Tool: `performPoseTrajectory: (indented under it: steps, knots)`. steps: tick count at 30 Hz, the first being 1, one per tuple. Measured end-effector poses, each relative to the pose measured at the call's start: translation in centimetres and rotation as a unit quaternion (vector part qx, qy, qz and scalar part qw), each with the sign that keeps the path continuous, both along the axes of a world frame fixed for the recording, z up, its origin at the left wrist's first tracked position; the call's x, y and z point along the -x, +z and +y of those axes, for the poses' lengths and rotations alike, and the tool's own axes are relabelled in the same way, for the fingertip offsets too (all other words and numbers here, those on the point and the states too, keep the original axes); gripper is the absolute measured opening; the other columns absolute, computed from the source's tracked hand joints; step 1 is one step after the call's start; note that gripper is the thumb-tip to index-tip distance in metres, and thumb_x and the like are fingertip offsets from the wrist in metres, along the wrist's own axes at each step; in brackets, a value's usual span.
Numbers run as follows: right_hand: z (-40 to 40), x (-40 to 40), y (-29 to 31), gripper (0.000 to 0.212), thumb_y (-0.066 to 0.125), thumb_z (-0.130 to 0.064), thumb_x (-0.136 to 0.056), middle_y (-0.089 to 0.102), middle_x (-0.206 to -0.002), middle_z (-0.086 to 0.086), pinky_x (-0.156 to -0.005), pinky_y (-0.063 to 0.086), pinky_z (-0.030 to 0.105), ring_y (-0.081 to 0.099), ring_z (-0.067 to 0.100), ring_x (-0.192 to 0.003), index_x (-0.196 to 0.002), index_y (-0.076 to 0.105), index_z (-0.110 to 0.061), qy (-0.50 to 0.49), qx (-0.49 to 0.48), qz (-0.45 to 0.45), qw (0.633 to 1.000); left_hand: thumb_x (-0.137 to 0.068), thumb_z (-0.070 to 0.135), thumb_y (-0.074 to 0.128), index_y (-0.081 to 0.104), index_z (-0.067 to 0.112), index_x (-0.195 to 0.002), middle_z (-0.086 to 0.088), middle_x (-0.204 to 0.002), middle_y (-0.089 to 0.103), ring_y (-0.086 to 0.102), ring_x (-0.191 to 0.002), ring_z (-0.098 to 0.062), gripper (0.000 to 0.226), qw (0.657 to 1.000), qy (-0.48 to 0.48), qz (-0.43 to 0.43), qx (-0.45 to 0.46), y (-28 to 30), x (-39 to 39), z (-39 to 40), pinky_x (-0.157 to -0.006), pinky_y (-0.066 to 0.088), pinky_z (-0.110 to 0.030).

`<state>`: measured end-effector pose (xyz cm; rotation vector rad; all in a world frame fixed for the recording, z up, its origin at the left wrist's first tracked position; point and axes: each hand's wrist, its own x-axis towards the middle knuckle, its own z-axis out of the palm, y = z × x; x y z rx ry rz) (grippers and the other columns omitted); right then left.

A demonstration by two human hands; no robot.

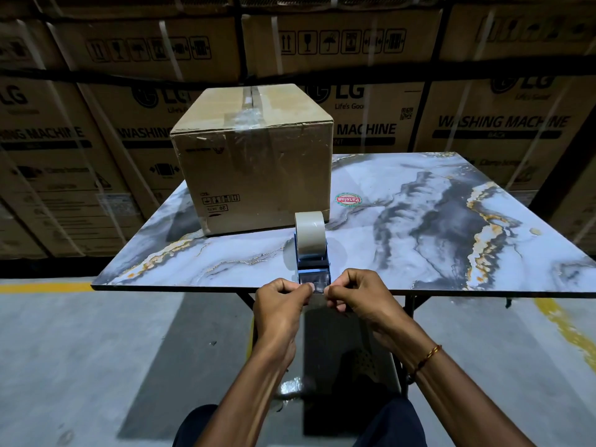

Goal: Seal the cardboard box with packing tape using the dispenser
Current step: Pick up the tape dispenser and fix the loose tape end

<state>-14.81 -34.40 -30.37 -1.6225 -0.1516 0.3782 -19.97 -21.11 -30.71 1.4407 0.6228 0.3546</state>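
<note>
A closed brown cardboard box [254, 159] stands at the far left of the marble-patterned table [419, 221], with clear tape along its top seam and down its near face. A blue tape dispenser [312, 253] holding a pale tape roll [309, 229] sits at the table's near edge, in front of the box. My left hand [280, 304] and my right hand [358, 298] meet at the dispenser's near end, and their fingertips pinch the clear tape end [319, 290] stretched between them.
Stacked washing-machine cartons [483, 124] fill the background behind the table. A round red-green sticker [348, 199] lies on the table right of the box. Below are the grey floor, yellow lines [42, 287] and a crumpled tape scrap [292, 387].
</note>
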Motion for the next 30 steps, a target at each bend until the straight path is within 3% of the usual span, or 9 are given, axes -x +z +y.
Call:
performPoseTrajectory:
  steps: [8,17,21,24,27,30]
  knots:
    - [-0.3,0.2,0.0,0.040,0.075,0.007,-0.080,0.063,-0.064,0.007,-0.047,0.044,0.022,0.063,0.023,-0.058,-0.089,0.040,-0.011,-0.008,-0.041,0.001,0.999,-0.074,0.007,0.078,0.065,0.006,-0.064,-0.008,-0.062,0.063,0.053,-0.057,-0.017,0.016,1.000,0.009,-0.005,0.005,-0.2,0.1,0.0,-0.063,0.045,-0.031]
    - [-0.2,0.2,0.1,0.041,0.073,0.010,-0.081,0.061,-0.063,0.008,-0.047,0.044,0.021,0.063,0.023,-0.058,-0.092,0.039,-0.011,-0.003,-0.056,0.004,0.998,-0.072,0.007,0.080,0.065,0.007,-0.063,-0.007,-0.060,0.063,0.052,-0.056,-0.018,0.017,1.000,0.010,-0.002,0.011,-0.3,0.1,0.1,-0.063,0.044,-0.032]
    - [-0.4,0.2,0.0,0.040,0.073,0.009,-0.081,0.062,-0.063,0.006,-0.049,0.046,0.023,0.064,0.024,-0.060,-0.094,0.040,-0.011,-0.004,-0.055,0.012,0.998,-0.066,0.008,0.085,0.047,0.013,-0.063,-0.006,-0.058,0.060,0.055,-0.057,-0.020,0.039,0.999,0.047,0.001,0.011,-0.3,0.4,0.2,-0.062,0.049,-0.035]
    - [-0.4,0.2,0.0,0.040,0.072,0.010,-0.082,0.061,-0.067,0.008,-0.048,0.046,0.021,0.065,0.024,-0.060,-0.093,0.040,-0.011,0.000,-0.059,0.021,0.998,-0.069,0.003,0.084,0.041,0.015,-0.062,-0.014,-0.064,0.063,0.059,-0.064,-0.025,0.045,0.999,0.046,-0.002,0.026,-0.4,0.7,0.7,-0.068,0.051,-0.039]
    - [-0.4,0.1,0.0,0.039,0.072,0.010,-0.082,0.060,-0.070,0.010,-0.048,0.046,0.020,0.065,0.022,-0.059,-0.093,0.041,-0.011,0.006,-0.060,0.021,0.998,-0.073,-0.002,0.080,0.044,0.012,-0.074,-0.022,-0.075,0.064,0.061,-0.068,-0.027,0.039,0.999,0.021,-0.002,0.041,-0.2,0.8,1.1,-0.067,0.050,-0.039]
    - [-0.8,0.2,0.0,0.035,0.071,0.008,-0.084,0.067,-0.071,0.011,-0.053,0.050,0.022,0.068,0.021,-0.061,-0.095,0.043,-0.010,0.007,-0.069,0.022,0.997,-0.076,-0.006,0.076,0.045,0.011,-0.086,-0.020,-0.077,0.064,0.062,-0.061,-0.024,0.036,0.998,-0.017,-0.009,0.058,0.2,0.8,1.6,-0.057,0.049,-0.030]
